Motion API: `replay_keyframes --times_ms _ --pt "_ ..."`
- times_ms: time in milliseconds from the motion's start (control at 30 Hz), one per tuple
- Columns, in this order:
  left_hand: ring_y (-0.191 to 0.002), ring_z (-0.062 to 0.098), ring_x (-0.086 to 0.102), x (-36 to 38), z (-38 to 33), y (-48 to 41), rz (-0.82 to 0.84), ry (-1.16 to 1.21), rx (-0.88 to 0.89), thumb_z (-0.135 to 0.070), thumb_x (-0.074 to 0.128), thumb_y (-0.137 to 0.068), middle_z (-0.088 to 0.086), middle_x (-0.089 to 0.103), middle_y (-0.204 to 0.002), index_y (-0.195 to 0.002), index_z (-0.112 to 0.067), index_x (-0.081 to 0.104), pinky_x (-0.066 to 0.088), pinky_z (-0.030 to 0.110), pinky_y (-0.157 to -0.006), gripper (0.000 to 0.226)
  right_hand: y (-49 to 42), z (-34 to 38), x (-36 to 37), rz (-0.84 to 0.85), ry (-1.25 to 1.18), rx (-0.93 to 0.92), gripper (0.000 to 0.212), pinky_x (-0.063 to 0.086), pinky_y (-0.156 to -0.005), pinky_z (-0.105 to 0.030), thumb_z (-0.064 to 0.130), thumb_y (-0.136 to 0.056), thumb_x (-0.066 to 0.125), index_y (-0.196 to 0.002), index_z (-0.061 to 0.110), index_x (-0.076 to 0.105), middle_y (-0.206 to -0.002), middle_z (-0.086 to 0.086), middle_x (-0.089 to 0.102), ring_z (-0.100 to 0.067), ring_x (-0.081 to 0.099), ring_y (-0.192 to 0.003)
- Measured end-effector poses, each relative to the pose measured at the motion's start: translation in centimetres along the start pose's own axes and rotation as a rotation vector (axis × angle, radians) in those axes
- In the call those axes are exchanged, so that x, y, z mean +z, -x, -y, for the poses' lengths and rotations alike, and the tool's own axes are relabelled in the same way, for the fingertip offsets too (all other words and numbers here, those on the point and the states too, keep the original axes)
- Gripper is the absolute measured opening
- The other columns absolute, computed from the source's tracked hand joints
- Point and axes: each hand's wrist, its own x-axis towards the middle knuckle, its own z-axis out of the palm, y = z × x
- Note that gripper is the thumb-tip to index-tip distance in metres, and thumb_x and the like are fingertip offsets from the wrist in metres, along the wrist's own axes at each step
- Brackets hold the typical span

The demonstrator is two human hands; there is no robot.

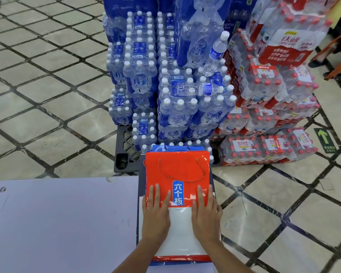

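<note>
Glossy red paper gift bag (177,172) is lying flat at lower centre beside the pale lilac table (57,223); left hand (156,210) and right hand (206,212) are pressing straight fingers (157,192) on it, probably to flatten it.

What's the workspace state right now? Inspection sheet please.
Surface: pale lilac table, small dark mark near its far left corner.
Job's things: red bag lies flat on top of a stack at the table's right end; blue bag edge shows beneath.
Clutter: nothing seen.
Grippers: left hand and right hand press flat on the red bag, fingers straight.
Cables: nothing seen.
Surroundings: tiled floor; pallet with blue-label water packs, red-cap water packs beside; one loose bottle leaning on top.
</note>
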Motion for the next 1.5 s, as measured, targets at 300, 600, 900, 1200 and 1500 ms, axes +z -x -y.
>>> replay_keyframes --times_ms 300,600,900,1200,1500 --pt "-0.147 0.031 0.013 -1.4 0.0 -0.8 -0.228 0.430 -0.547 -0.028 0.064 -0.090 0.003 0.015 -0.159 -0.146 -0.023 0.032 0.016 0.053 -0.117 0.065 -1.0 -1.5 -0.1 0.104 -0.621 0.525 0.111 0.035 -0.110 -0.057 0.072 -0.068 0.067 -0.153 0.027 0.012 -0.159 -0.007 0.025 -0.031 0.030 -0.144" --pt "-0.139 0.030 0.032 -3.1 -0.7 -1.6 -0.162 0.481 -0.798 -0.044 0.069 -0.084 0.011 0.039 -0.149 -0.149 -0.015 0.023 0.028 0.054 -0.111 0.085 -2.3 -2.3 -1.6 0.287 -0.811 0.656 0.061 0.054 -0.083 -0.039 0.050 -0.071 0.082 -0.113 0.020 0.050 -0.103 -0.001 0.067 -0.021 0.065 -0.091" --pt "-0.103 0.030 0.061 -4.4 2.3 -2.8 0.085 0.581 -1.075 -0.078 0.073 -0.043 0.010 0.063 -0.112 -0.113 -0.012 0.053 0.050 0.048 -0.092 0.098 -2.9 -2.8 -1.1 0.318 -0.832 0.667 0.063 0.057 -0.080 -0.042 0.054 -0.063 0.085 -0.106 0.020 0.055 -0.095 -0.001 0.070 -0.022 0.068 -0.084" --pt "-0.080 0.024 0.070 -5.5 4.5 -2.1 0.209 0.693 -0.995 -0.085 0.073 -0.004 0.004 0.072 -0.088 -0.097 -0.015 0.058 0.058 0.042 -0.080 0.117 -2.8 -3.0 -1.3 0.364 -0.861 0.654 0.073 0.059 -0.080 -0.047 0.065 -0.054 0.085 -0.107 0.023 0.058 -0.095 -0.001 0.072 -0.023 0.071 -0.084" --pt "-0.067 0.021 0.073 -6.9 3.1 -2.2 0.191 0.859 -0.915 -0.056 0.089 -0.049 0.006 0.075 -0.079 -0.104 -0.007 0.060 0.060 0.043 -0.076 0.079 -2.9 -3.0 -1.8 0.388 -0.846 0.646 0.068 0.059 -0.077 -0.045 0.062 -0.061 0.083 -0.109 0.022 0.055 -0.095 -0.001 0.072 -0.022 0.071 -0.082"
